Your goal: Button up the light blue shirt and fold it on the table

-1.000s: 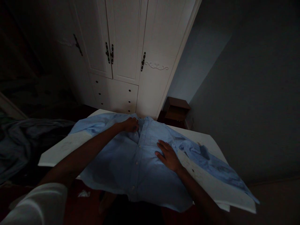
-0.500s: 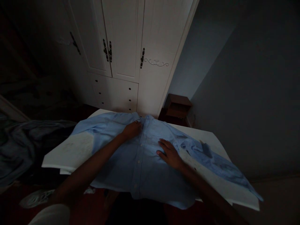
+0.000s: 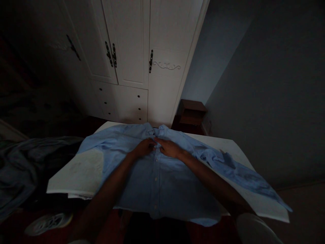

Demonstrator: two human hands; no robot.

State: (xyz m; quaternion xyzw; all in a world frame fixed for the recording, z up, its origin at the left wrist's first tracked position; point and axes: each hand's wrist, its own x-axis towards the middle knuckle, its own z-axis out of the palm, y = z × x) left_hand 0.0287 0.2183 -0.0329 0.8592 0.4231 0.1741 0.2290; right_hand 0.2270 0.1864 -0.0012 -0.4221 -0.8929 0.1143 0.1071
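A light blue button-up shirt [image 3: 137, 189] lies front side up on a white board [image 3: 76, 173], its collar at the far edge and its sleeves spread to both sides. My left hand [image 3: 145, 147] pinches the front placket just below the collar. Opposite it, my right hand [image 3: 169, 147] meets it at the same spot, index finger pointing left and fingers closed on the placket. The button there is hidden between my fingertips. Lower down, several small buttons run along the placket toward me.
Behind the board stands a white wardrobe [image 3: 132, 51] with dark handles. A small brown cabinet [image 3: 193, 110] sits by the wall. Dark crumpled cloth [image 3: 22, 169] lies at left, and a light-coloured shoe [image 3: 49, 223] is on the red floor.
My right hand has moved from lying flat on the shirt's chest up and left to the placket beside my left hand. The left hand has shifted slightly toward me.
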